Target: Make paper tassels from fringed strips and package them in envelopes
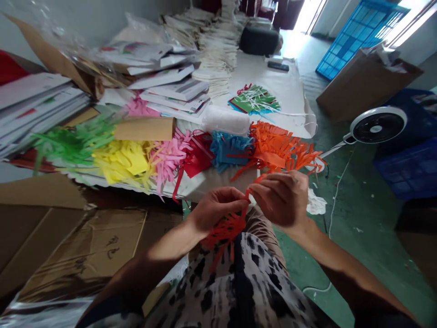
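My left hand [215,209] and my right hand [282,198] are both closed on an orange-red piece of fringed cut paper [225,230] held over my lap. Its strips hang down below my left hand. Just beyond my hands, on the table edge, lies a row of fringed paper piles: green [73,141], yellow [124,161], pink [169,157], red [196,157], blue [228,148] and orange [280,148]. The orange pile is nearest my right hand.
Stacks of printed cards and envelopes [167,82] cover the table's back left. A white roll [225,119] and a green-and-white cut piece [256,100] lie behind the piles. Cardboard boxes [78,246] stand at my left. A floor fan [377,125] and blue crates [355,34] are on the right.
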`<state>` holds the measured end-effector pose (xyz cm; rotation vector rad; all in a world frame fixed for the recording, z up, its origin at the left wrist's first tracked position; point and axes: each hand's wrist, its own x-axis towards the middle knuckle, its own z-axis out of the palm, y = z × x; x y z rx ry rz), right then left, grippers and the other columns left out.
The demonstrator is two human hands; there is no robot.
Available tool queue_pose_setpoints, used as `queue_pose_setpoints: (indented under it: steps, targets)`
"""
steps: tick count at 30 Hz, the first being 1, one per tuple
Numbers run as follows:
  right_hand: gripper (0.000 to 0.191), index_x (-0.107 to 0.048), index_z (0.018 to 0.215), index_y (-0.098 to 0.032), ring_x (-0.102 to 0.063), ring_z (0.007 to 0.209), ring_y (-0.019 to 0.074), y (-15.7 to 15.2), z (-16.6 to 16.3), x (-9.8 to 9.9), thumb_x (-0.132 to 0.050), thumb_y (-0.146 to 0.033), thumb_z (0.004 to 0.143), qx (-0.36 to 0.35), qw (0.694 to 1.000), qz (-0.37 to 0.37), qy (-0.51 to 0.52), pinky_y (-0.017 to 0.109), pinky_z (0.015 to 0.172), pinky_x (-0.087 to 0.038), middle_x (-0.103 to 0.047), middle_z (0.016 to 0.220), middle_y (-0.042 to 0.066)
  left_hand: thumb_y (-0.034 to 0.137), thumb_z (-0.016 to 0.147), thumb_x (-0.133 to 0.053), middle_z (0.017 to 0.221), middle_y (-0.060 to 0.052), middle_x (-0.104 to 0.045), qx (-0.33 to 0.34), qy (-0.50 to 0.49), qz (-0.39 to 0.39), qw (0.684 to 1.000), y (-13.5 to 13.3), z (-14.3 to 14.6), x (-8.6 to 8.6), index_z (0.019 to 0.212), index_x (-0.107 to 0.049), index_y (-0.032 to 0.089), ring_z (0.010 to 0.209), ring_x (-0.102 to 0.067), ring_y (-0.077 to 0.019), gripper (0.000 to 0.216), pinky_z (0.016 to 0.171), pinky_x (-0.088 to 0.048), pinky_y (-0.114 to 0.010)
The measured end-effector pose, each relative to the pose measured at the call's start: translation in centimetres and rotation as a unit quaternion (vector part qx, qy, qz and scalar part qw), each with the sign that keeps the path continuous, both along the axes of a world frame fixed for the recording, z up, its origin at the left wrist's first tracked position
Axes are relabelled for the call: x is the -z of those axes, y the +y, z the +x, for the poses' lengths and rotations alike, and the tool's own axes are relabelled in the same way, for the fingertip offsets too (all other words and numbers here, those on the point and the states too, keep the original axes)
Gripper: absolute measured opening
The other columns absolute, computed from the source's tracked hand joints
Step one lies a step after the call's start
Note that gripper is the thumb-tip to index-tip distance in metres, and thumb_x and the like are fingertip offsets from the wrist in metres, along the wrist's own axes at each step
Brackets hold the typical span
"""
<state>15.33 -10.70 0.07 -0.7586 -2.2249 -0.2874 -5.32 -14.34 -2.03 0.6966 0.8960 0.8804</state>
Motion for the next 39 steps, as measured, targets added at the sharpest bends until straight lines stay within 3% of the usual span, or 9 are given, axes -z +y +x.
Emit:
queue_pose_setpoints:
  steps: [6,10,14,17,19,22,26,31,39]
  targets:
    - [0.014,-0.074,0.084,-0.025,-0.067,0.081,0.0166,1.5,-1.8,-2.8,-0.069,-0.021,0.096,-0.009,0.932,-0.293,0.215,0.037,0.079,-0.052,-0.073,0.081,-0.001,0.033,0.078,-0.088,0.092,-0.002,-0.075,-0.063,0.052,0.192,0.978,3.2,0.6,-2.9,0.079,-0.079,0.02,0.087,-0.067,-0.0145,0.017,0.083,-0.054,-0.027]
    - [0.01,-0.078,0.09,-0.026,-0.069,0.087,0.0173,2.5,-2.1,-3.7,-0.069,-0.025,0.096,-0.032,0.899,-0.333,0.281,0.037,0.083,-0.054,-0.075,0.092,0.0,0.029,0.081,-0.086,0.086,-0.002,-0.074,-0.071,0.058,0.234,0.968,4.7,0.4,-3.8,0.083,-0.079,0.02,0.08,-0.065,-0.013,0.012,0.079,-0.053,-0.026]
    - [0.027,-0.069,0.124,-0.026,-0.07,0.099,0.0185,3.3,-2.3,-1.9,-0.068,-0.032,0.098,-0.078,0.866,-0.412,0.273,0.035,0.086,-0.055,-0.074,0.112,0.003,0.022,0.077,-0.088,0.09,-0.002,-0.075,-0.143,0.046,0.276,0.949,6.2,0.2,-4.5,0.081,-0.078,0.02,0.08,-0.066,-0.0121,0.011,0.077,-0.054,-0.025]
    - [0.019,-0.072,0.105,-0.021,-0.068,0.085,0.0164,3.4,-2.0,0.6,-0.061,-0.036,0.102,-0.098,0.869,-0.449,0.18,0.031,0.077,-0.052,-0.073,0.09,0.001,0.02,0.077,-0.086,0.09,-0.002,-0.074,-0.169,0.02,0.284,0.944,7.3,-0.6,-5.8,0.08,-0.074,0.019,0.081,-0.069,-0.0123,0.012,0.079,-0.057,-0.025]
    - [0.028,-0.073,0.094,-0.02,-0.068,0.078,0.016,3.2,-1.2,1.7,-0.054,-0.035,0.105,-0.094,0.881,-0.453,0.103,0.03,0.074,-0.05,-0.072,0.081,0.001,0.02,0.077,-0.084,0.086,-0.001,-0.073,-0.199,-0.001,0.291,0.936,7.9,-1.4,-6.7,0.078,-0.071,0.019,0.081,-0.07,-0.0121,0.012,0.08,-0.057,-0.025]
    - [0.022,-0.073,0.117,-0.022,-0.072,0.103,0.0218,2.9,0.5,1.9,-0.06,-0.028,0.101,-0.121,0.893,-0.432,0.034,0.036,0.091,-0.055,-0.077,0.113,0.007,0.021,0.076,-0.084,0.083,0.0,-0.072,-0.216,-0.007,0.286,0.933,7.9,-2.4,-7.1,0.077,-0.069,0.019,0.078,-0.07,-0.0121,0.015,0.076,-0.057,-0.024]
    - [0.055,-0.06,0.144,-0.028,-0.062,0.134,0.0257,3.0,1.7,-0.8,-0.062,-0.015,0.091,-0.133,0.887,-0.425,0.119,0.047,0.113,-0.049,-0.066,0.144,0.008,0.023,0.076,-0.087,0.086,-0.002,-0.073,-0.164,0.048,0.254,0.952,6.7,-2.0,-5.8,0.081,-0.07,0.018,0.077,-0.069,-0.0131,0.018,0.068,-0.053,-0.023]
    - [0.024,-0.073,0.118,-0.027,-0.072,0.108,0.0204,3.5,-0.6,-3.3,-0.065,-0.027,0.096,-0.07,0.887,-0.385,0.246,0.041,0.097,-0.057,-0.077,0.115,0.003,0.032,0.077,-0.088,0.09,-0.003,-0.07,-0.085,0.097,0.257,0.958,5.5,0.0,-4.5,0.083,-0.073,0.017,0.078,-0.064,-0.0133,0.022,0.071,-0.052,-0.025]
    - [0.014,-0.071,0.085,-0.023,-0.068,0.081,0.0167,4.4,-3.3,-1.4,-0.066,-0.023,0.098,0.008,0.931,-0.281,0.233,0.036,0.08,-0.052,-0.074,0.085,0.001,0.039,0.08,-0.087,0.085,-0.002,-0.069,-0.102,0.067,0.197,0.973,5.6,0.6,-1.9,0.081,-0.07,0.016,0.076,-0.06,-0.0119,0.028,0.07,-0.048,-0.022]
